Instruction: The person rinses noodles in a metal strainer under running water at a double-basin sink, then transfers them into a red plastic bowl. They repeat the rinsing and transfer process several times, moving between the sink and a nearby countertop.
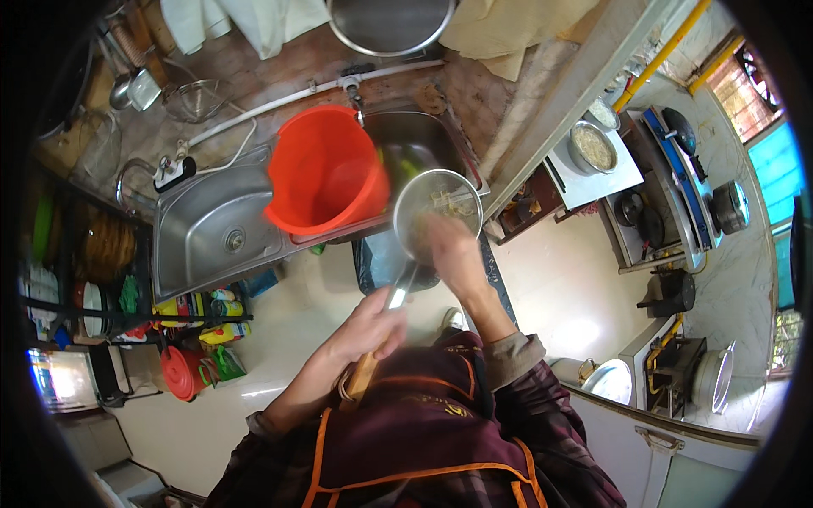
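Observation:
My left hand [368,324] is closed around the handle of a round mesh strainer [416,190], whose wooden end points toward my apron. My right hand [454,254] is blurred and reaches into the strainer's bowl; its fingertips are hidden, so whether it holds anything is unclear. Pale thin strands [454,202] lie in the mesh. Left of the strainer, an orange-red plastic bucket [327,171] rests tilted across the divider of the double sink. Behind the strainer, green pieces [409,166] show in the right sink basin [432,136].
The left basin [219,222] has a faucet [166,171] behind it. A black-lined bin [375,260] stands below the strainer. At left is a rack [127,312] with dishes and bottles. A white table [575,190] at right holds a metal bowl [592,147]; a stove [683,184] stands beyond.

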The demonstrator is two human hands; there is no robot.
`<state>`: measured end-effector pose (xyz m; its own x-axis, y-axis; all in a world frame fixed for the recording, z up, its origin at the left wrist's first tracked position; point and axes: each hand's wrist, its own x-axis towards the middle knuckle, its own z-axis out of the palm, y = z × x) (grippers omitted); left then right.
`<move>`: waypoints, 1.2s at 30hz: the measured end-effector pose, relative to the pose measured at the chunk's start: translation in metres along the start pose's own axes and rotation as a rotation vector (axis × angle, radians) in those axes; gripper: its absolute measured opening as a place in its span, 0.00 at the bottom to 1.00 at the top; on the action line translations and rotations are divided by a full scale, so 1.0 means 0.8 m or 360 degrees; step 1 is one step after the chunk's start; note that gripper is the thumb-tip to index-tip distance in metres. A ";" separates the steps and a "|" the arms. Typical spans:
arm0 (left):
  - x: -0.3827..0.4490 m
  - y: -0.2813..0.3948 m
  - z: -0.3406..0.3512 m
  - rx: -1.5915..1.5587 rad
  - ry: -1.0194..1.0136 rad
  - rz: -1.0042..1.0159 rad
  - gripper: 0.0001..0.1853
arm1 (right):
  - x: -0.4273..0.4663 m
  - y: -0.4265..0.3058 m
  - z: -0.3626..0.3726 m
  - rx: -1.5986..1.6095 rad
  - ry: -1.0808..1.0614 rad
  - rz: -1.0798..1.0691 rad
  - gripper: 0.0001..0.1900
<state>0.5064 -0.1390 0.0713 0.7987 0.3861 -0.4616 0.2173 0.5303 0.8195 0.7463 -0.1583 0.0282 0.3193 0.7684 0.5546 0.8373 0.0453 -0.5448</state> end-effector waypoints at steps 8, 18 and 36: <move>-0.026 -0.003 -0.008 -0.0086 0.0042 0.0073 0.14 | 0.017 -0.014 -0.059 -0.0069 -0.0163 0.0111 0.06; -0.015 -0.001 0.019 -0.0032 -0.0004 0.0141 0.15 | 0.061 -0.003 -0.070 0.0128 0.0284 -0.0033 0.10; 0.003 0.006 0.050 0.0034 0.0138 0.0093 0.14 | 0.020 0.041 -0.090 -0.0038 0.0213 0.0230 0.03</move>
<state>0.5322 -0.1659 0.0874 0.7590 0.4802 -0.4398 0.1845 0.4891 0.8525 0.8108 -0.1903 0.0640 0.4916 0.6740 0.5514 0.7884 -0.0755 -0.6105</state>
